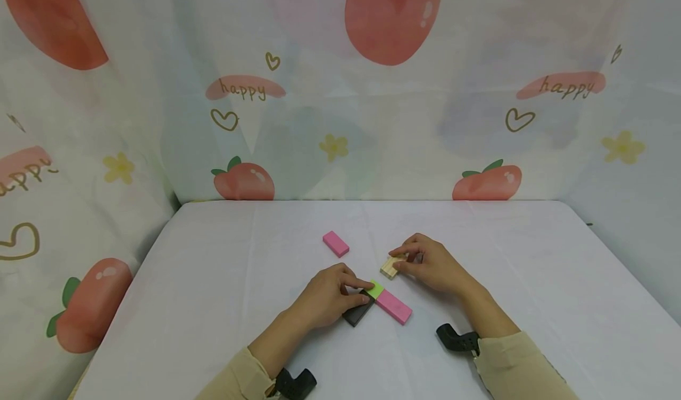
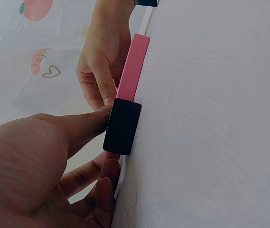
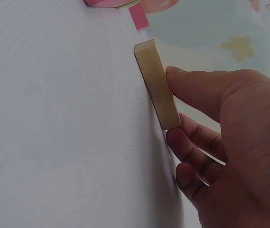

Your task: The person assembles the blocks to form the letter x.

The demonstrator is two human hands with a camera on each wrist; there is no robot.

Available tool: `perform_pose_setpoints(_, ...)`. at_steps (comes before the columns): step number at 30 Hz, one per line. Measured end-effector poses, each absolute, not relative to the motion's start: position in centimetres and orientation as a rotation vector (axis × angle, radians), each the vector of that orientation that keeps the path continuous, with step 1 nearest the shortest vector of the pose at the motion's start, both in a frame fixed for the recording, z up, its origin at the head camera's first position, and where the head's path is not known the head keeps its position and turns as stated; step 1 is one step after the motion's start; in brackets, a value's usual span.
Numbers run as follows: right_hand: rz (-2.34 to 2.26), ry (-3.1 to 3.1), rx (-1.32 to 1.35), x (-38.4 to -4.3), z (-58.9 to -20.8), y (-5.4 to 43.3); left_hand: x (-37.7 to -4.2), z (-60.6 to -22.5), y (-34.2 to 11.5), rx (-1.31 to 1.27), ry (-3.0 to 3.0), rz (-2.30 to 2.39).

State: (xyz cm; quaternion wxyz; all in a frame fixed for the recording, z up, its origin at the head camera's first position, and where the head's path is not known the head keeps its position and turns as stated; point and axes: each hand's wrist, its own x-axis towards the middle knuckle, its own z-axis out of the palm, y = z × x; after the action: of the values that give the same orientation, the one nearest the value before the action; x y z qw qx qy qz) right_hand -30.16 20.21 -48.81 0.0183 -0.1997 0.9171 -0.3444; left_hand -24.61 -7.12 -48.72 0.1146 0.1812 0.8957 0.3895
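Note:
My left hand (image 1: 324, 296) holds a black block (image 1: 358, 314) on the white table. Its thumb lies against the black block, and its index fingertip is at a lime green block (image 1: 375, 289). A pink block (image 1: 394, 307) touches the green one and runs away toward the near right. My right hand (image 1: 433, 264) pinches a light wooden block (image 1: 390, 268) between thumb and fingers, a little beyond the green block. The right wrist view shows this wooden block (image 3: 156, 85) lying low at the table surface, with layered lines at its end.
A second pink block (image 1: 336, 244) lies by itself farther back, left of the wooden block. The white tabletop (image 1: 239, 252) ends at a printed cloth backdrop (image 1: 404, 128), with another cloth side on the left. Black straps with cameras sit on both wrists.

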Motion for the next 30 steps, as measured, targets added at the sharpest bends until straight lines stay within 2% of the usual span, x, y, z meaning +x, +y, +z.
perform_pose_setpoints(30,-1.051,2.834,-0.619,-30.26,-48.73,20.1,-24.72,-48.85,-7.09,0.52,2.624,1.14)
